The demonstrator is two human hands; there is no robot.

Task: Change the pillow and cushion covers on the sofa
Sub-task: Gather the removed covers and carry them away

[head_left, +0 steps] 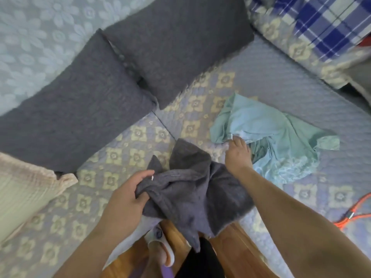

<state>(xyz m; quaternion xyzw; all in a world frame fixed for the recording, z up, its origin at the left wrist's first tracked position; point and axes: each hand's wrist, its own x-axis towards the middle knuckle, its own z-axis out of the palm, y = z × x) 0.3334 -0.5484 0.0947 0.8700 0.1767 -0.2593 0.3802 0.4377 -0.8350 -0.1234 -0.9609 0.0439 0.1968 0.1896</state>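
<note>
Your L hand (125, 194) grips empty grey cover (192, 189), limp on sofa seat (112, 157). R hand (237, 155) fingertips on teal cover (271, 133), grip unclear.

The sofa cover (281, 81) is soft quilted cloth with little stitched bumps and flat woven flowers, matt all over. On it, at the back, two grey cushions (128, 71) look thick, woolly and a bit fuzzy, like the loose grey cover (192, 195) at its front edge, while the pale blue-green cover (271, 133) lying on it looks thin, smooth and a little shiny. Below the sofa's front edge the floor (236, 247) is smooth, glossy brown wood, and the orange cable (355, 213) on its right side looks like smooth plastic.
</note>
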